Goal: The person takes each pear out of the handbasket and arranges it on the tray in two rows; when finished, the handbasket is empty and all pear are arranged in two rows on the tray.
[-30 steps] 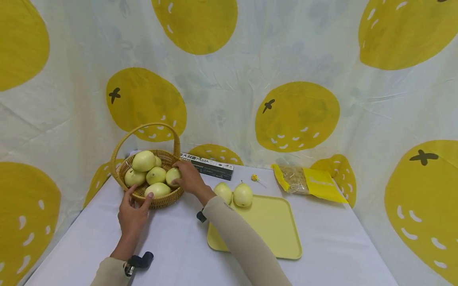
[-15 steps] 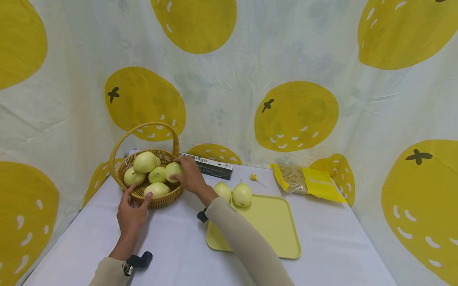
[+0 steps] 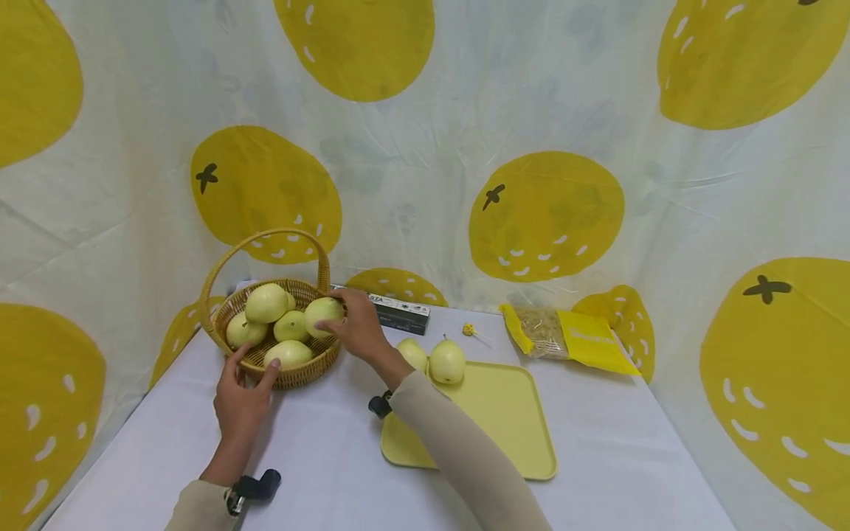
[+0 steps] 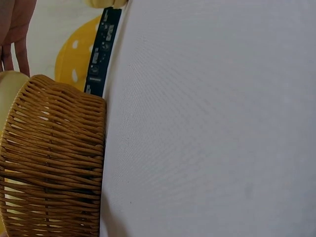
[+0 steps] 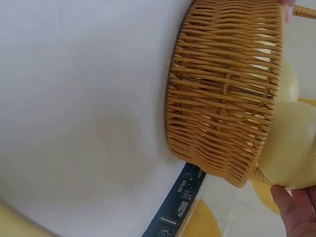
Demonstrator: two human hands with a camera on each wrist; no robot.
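Observation:
A wicker basket [image 3: 305, 377] with an arched handle holds several pale green pears. The right hand [image 3: 364, 324] grips a pear [image 3: 323, 317] at the basket's right rim, thumb on its near side; in the right wrist view that pear [image 5: 289, 145] bulges over the rim with fingertips against it. The left hand [image 3: 242, 402] rests on the near left rim, fingers spread, thumb beside a pear [image 3: 288, 355] lying at the front. In the left wrist view the basket's woven side [image 4: 54, 158] shows, and the right hand [image 4: 19, 29] is above it.
A yellow tray [image 3: 505, 413] lies right of the basket, with two pears [image 3: 448, 361] at its far left corner, one partly behind the right arm. Behind are a dark pasta box [image 3: 403, 316], a small lollipop [image 3: 468, 330] and a yellow pasta bag [image 3: 571, 338].
The right hand has raised its pear slightly and shifted it a little toward the basket's right rim. The left hand has stayed on the near rim.

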